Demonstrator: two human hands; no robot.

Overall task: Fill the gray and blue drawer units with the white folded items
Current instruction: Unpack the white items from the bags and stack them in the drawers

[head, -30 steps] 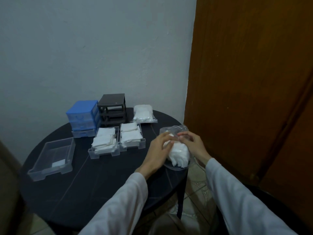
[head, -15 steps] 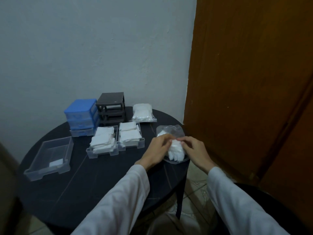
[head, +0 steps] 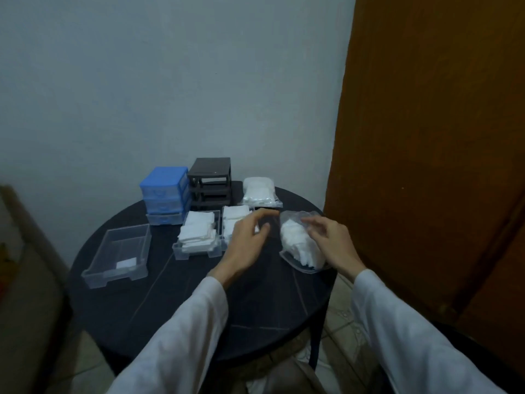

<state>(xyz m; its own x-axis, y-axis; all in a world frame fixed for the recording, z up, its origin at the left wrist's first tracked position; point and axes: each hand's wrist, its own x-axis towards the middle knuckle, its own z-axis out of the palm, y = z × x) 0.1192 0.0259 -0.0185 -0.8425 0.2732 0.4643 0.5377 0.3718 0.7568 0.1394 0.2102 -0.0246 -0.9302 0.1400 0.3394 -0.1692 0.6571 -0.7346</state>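
Note:
A blue drawer unit [head: 164, 191] and a dark gray drawer frame [head: 210, 180] stand at the back of the round black table [head: 176, 302]. In front of them sit two clear drawers [head: 199, 248] [head: 225, 240] packed with white folded items [head: 197, 233]. A third clear drawer [head: 119, 251] at the left holds one white item [head: 126, 263]. An open clear bag [head: 298, 243] of white items lies at the table's right edge. My right hand [head: 333, 244] rests against its right side, fingers spread. My left hand [head: 248, 237] hovers just left of the bag, fingers curled apart, holding nothing.
A second clear bag [head: 260, 194] of white items lies at the back right, beside the gray frame. A brown wooden door [head: 426, 137] stands close on the right and a pale wall behind. The tiled floor [head: 338, 317] shows below the table's edge.
The bag has come down onto the table. My left hand has let go of it and shifted left; my right hand has loosened and stays beside it.

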